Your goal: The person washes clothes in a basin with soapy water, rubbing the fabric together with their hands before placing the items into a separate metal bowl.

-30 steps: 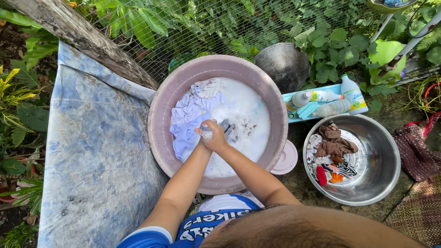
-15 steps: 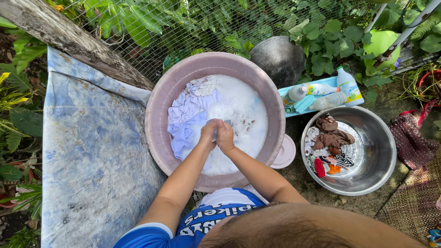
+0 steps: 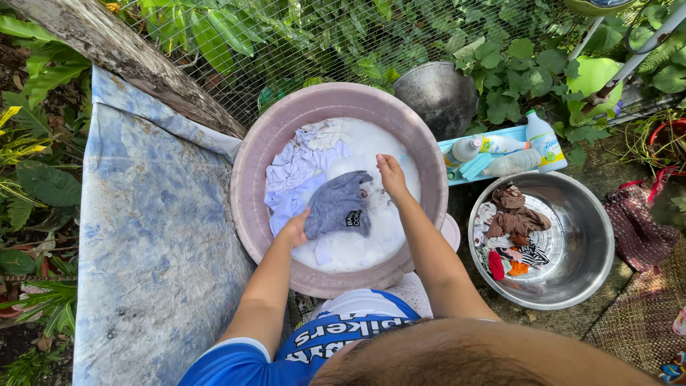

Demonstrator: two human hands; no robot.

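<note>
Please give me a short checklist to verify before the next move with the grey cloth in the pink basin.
1. Left hand grips grey cloth garment at its lower left edge: ok.
2. Right hand on the garment's upper right edge: cannot tell, foam hides the fingers.
3. Garment spread open, above the suds: ok.
4. Round pink plastic basin holds soapy water: ok.
5. Round steel bowl within reach: ok.

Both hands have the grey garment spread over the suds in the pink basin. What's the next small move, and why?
Probably bring the two hands together to bunch and rub the cloth. The grey garment lies stretched open between the left hand at its near edge and the right hand at its far corner, above the soapy water in the pink basin.
</note>
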